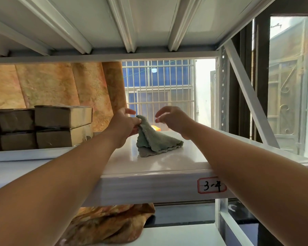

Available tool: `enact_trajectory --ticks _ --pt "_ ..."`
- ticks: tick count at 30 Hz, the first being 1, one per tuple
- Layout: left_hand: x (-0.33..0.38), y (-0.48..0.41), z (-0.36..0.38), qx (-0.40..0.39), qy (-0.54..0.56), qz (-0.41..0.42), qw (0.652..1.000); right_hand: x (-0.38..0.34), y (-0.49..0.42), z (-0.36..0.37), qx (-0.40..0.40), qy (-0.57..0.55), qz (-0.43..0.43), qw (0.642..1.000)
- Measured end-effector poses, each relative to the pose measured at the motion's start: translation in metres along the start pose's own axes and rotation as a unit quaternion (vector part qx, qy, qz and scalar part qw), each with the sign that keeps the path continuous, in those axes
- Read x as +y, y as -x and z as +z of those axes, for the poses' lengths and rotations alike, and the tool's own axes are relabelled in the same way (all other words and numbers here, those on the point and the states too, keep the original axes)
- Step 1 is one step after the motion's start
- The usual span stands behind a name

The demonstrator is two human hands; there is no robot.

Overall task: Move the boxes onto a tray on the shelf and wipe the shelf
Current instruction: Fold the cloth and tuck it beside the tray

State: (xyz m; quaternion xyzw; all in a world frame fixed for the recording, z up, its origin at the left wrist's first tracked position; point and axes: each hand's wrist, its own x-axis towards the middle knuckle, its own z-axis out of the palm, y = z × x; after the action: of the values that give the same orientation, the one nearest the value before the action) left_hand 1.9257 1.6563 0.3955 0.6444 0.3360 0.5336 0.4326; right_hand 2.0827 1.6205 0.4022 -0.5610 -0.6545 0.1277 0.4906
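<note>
A grey-green cloth (155, 141) is lifted by one corner off the glossy white shelf (167, 164), its lower edge still lying on the surface. My left hand (126, 125) pinches that raised corner. My right hand (172, 118) hovers just right of the corner with loosely curled fingers, holding nothing. Several brown cardboard boxes (60, 126) stand stacked in two layers at the left of the shelf. A white tray edge (25, 154) runs under the boxes.
The shelf above (132, 23) hangs low overhead. A metal upright and diagonal brace (245, 93) stand at the right. An orange curtain (60, 82) hangs behind the boxes, and a barred window (158, 86) is beyond. The shelf front carries a "3-4" label (212, 185).
</note>
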Motion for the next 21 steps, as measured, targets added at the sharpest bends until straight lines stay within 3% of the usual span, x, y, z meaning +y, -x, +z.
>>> enact_trajectory --ticks 4,10,16,21 --pt "0.009 0.003 -0.004 -0.022 0.042 0.05 0.998 0.01 0.004 -0.007 -0.099 0.018 0.161 0.982" --pt "0.017 0.007 -0.009 -0.048 0.136 0.064 0.987 0.003 0.002 -0.01 -0.23 -0.202 0.189 0.933" --pt "0.015 0.002 -0.008 -0.004 0.157 0.057 0.986 -0.001 -0.001 -0.02 -0.076 -0.304 0.089 0.945" --pt "0.011 0.002 -0.002 -0.089 0.088 0.031 0.992 -0.006 0.0 -0.024 -0.011 -0.275 0.031 0.961"
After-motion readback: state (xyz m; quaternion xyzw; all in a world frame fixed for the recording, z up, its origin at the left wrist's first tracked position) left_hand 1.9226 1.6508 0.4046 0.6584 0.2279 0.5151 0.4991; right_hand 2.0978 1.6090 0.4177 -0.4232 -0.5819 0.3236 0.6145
